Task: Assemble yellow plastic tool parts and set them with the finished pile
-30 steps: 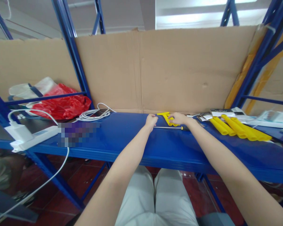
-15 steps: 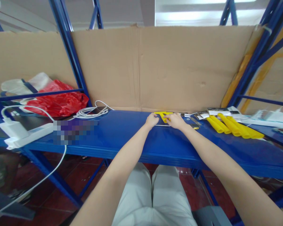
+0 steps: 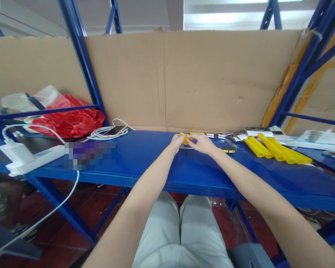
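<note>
Both hands meet over the blue shelf top, toward its back edge. My left hand [image 3: 178, 143] is closed with its fingers curled on a small yellow tube-like piece [image 3: 186, 141]. From the right, my right hand [image 3: 202, 144] pinches the same piece between thumb and fingers. Most of this piece is hidden by the hands. More thin yellow material [image 3: 196, 133] shows just behind the fingers. A thin, straight, light-coloured edge lies under the hands. A black-and-yellow tool handle [image 3: 230, 150] lies right of my right hand.
Several yellow tubes [image 3: 277, 150] lie side by side on the right, near black-and-white packaging [image 3: 258, 131]. A coiled white cable [image 3: 107, 133], a red plastic bag [image 3: 69, 118] and a white power strip [image 3: 37, 160] are at left. Cardboard [image 3: 212, 82] walls the back.
The yellow piece has shifted slightly left and turned, so less of it shows. My right hand has moved left, closer to my left hand. More of the tool handle is uncovered.
</note>
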The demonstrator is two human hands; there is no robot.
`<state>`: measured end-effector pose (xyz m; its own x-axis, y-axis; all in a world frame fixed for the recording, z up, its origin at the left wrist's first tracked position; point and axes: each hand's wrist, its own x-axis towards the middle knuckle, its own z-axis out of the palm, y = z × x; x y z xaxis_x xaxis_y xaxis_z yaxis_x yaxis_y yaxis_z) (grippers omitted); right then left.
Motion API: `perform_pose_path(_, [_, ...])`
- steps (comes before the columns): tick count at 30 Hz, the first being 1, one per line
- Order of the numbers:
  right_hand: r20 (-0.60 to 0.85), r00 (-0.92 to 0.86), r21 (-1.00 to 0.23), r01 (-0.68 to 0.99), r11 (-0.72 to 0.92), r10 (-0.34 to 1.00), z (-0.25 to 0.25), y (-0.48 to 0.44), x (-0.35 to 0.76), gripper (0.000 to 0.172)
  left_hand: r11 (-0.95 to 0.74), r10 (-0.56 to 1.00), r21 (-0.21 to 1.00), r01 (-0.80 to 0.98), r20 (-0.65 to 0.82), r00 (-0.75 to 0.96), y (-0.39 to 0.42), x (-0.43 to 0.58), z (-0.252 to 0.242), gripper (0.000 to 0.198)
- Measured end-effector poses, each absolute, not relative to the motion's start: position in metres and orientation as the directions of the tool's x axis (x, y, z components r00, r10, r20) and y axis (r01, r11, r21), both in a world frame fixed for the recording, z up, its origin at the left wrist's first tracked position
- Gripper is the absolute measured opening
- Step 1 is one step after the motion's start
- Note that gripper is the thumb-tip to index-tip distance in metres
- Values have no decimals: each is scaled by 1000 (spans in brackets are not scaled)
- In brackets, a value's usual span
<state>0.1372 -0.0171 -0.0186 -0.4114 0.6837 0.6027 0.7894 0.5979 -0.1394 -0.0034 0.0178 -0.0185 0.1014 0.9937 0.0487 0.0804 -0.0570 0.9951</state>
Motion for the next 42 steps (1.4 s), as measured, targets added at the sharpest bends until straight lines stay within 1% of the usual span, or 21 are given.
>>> perform_pose_path(2, [613,-430,-181,740,648,663,-20,-15,137,28,-61,991,998,22,58,124,21,-4,-18,19])
perform_pose_path(4, [616,-422,-212,724,656,665,-20,-12,138,27,-56,991,998,-24,58,118,23,-3,-18,16])
perform_pose_path(7, [638,-310,-235,793,562,705,-17,-6,146,31,-42,992,996,-80,52,117,24,0,-16,2])
perform_pose_path(10, [667,-108,-253,898,361,737,-14,-1,161,35,-14,989,993,-115,31,148,18,2,-13,21])
perform_pose_path(12, [660,34,-295,931,217,751,-13,2,173,38,1,982,993,-119,22,188,12,3,-10,30])
perform_pose_path(14, [629,161,-378,918,118,760,-12,5,185,39,0,974,993,-120,27,225,5,3,-7,35])
perform_pose_path(16, [563,240,-495,865,89,791,-11,9,195,37,2,966,994,-113,27,257,0,4,-4,36])
perform_pose_path(19, [448,252,-673,727,138,857,-12,15,203,30,-1,957,996,-90,27,290,-4,4,-2,34])
perform_pose_path(21, [425,243,-740,648,180,872,-13,17,204,24,-14,955,999,-47,27,296,-4,4,-2,31])
perform_pose_path(22, [429,240,-755,625,200,871,-14,18,204,22,-29,956,1000,-12,31,293,-3,5,-3,28])
perform_pose_path(24, [448,226,-758,609,234,865,-15,19,201,20,-78,959,993,90,50,280,-2,5,-5,25])
perform_pose_path(26, [453,196,-747,616,250,870,-15,18,196,20,-163,960,957,239,97,263,-1,4,-9,26])
perform_pose_path(28, [460,158,-714,651,258,874,-15,15,190,22,-287,949,868,406,199,245,0,3,-13,24])
perform_pose_path(30, [481,117,-664,696,274,869,-15,12,185,23,-388,922,761,521,311,231,-1,2,-15,22])
perform_pose_path(32, [513,74,-610,732,303,855,-15,8,181,24,-418,907,704,573,361,218,-1,1,-17,23])
perform_pose_path(35, [542,20,-557,756,342,840,-14,5,179,26,-400,913,702,589,359,194,-2,-1,-16,26])
perform_pose_path(38, [564,-23,-530,756,383,825,-14,3,178,27,-391,914,685,615,365,175,-2,-1,-16,27])
perform_pose_path(42, [593,-88,-499,740,451,800,-15,1,174,29,-373,900,595,712,418,123,-4,-2,-14,22])
